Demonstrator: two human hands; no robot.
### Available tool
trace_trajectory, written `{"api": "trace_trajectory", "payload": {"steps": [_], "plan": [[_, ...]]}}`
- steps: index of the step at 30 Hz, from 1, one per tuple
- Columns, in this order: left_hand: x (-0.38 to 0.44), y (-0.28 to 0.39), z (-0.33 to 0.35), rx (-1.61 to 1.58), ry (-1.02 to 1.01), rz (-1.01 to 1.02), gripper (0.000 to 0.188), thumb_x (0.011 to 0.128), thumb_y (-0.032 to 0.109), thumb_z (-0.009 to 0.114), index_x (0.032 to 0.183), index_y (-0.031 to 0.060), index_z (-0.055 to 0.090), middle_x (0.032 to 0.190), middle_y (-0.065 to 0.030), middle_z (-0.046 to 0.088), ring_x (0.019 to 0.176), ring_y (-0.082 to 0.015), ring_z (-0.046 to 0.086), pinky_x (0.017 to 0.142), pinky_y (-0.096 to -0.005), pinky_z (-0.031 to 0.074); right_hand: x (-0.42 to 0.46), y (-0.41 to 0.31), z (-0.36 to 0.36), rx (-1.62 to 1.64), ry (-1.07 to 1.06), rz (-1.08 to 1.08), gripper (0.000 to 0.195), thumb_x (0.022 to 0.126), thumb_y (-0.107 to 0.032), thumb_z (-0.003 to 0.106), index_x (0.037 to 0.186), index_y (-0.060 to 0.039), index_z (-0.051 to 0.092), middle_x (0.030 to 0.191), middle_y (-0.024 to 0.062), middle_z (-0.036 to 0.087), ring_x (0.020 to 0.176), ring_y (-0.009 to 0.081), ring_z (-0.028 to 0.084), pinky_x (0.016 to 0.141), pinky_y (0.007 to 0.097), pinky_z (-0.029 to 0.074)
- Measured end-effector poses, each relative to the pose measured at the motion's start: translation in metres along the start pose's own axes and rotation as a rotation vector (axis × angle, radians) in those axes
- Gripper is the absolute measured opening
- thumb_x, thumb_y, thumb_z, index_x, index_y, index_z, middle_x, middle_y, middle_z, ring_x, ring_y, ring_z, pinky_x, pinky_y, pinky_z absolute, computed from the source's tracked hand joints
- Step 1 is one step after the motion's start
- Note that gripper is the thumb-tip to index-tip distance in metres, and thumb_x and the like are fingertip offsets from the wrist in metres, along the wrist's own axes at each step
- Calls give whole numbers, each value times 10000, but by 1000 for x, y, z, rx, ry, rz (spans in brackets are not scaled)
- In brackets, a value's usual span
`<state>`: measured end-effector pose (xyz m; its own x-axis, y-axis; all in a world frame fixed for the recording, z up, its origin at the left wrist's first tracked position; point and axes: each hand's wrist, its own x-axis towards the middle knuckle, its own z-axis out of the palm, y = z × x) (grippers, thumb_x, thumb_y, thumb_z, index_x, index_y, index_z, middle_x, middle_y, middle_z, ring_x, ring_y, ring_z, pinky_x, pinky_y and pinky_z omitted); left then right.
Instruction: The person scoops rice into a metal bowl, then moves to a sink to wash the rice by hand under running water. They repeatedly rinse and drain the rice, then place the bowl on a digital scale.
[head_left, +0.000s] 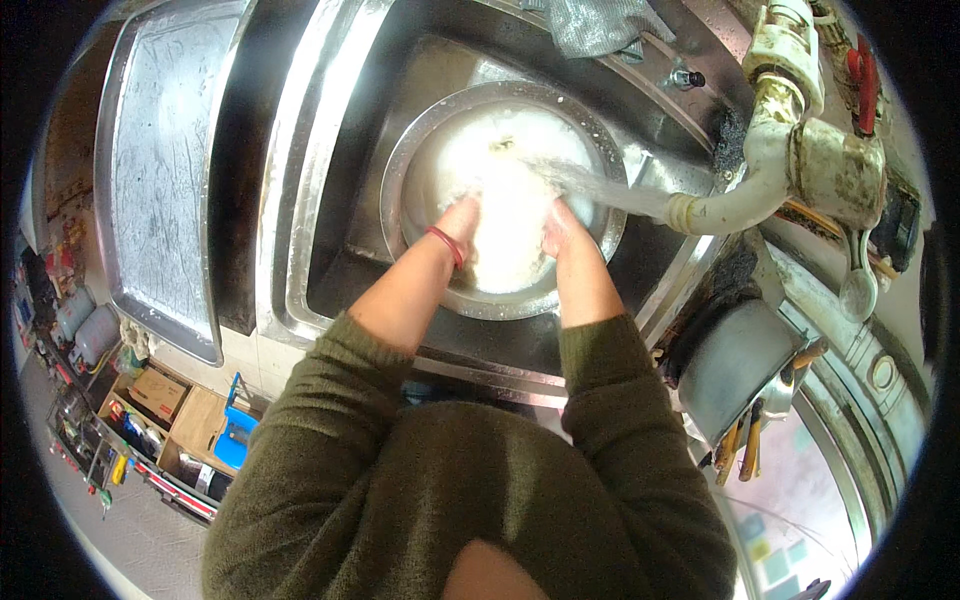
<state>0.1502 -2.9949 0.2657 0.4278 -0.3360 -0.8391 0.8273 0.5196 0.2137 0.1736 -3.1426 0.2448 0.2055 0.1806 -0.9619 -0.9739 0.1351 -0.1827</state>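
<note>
A round metal basin (391, 187) sits inside a stainless-steel sink (427, 67) before me. In it is a bright white mass (510, 247), too overexposed to identify, with cloudy liquid around it. My left hand (461, 221), with a red band at the wrist, reaches into the basin at the left side of the mass. My right hand (559, 231) is sunk in at its right side. White material and glare hide the fingers of both hands. From a pale, stained tap (739, 214) on the right, a stream of water (611, 189) pours into the basin.
A wet metal tray (161, 165) lies left of the sink. Grey cloth (600, 26) rests on the sink's far edge. At right hang a metal pot (739, 367) and wooden-handled tools (750, 442). Gas cylinders (94, 334) and a blue chair (238, 436) stand lower left.
</note>
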Motion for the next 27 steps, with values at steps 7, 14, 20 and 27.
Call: {"api": "trace_trajectory", "payload": {"steps": [7,14,20,27], "plan": [[-25,-21,18,699,156,597,605,854,415,413,1230,-53,336,1271,-273,310,1199,-370,296,993,-347,251,-23,30,17,-161,46,-402,480,883,-359,370,1219,-17,405,1254,154,406,1168,268,370,980,374,267],[-5,-20,-42,864,607,308,429,804,228,509,1149,-16,434,1179,-249,430,1074,-343,441,904,-424,351,-33,38,0,-1025,575,-423,504,850,-293,418,1217,47,359,1207,301,378,1150,350,374,941,380,317],[22,-38,-31,-293,313,-122,454,868,329,387,1150,-22,438,1124,-173,509,996,-252,516,856,-386,414,36,67,-21,72,211,-149,498,872,-342,386,1192,39,395,1140,197,496,1032,294,495,851,386,413],[6,-18,-14,163,57,125,540,874,385,383,1208,-39,381,1210,-174,438,1102,-276,436,939,-361,340,-19,19,8,264,-123,-102,509,841,-364,468,1206,-16,397,1141,137,492,999,252,506,816,347,444]]}}
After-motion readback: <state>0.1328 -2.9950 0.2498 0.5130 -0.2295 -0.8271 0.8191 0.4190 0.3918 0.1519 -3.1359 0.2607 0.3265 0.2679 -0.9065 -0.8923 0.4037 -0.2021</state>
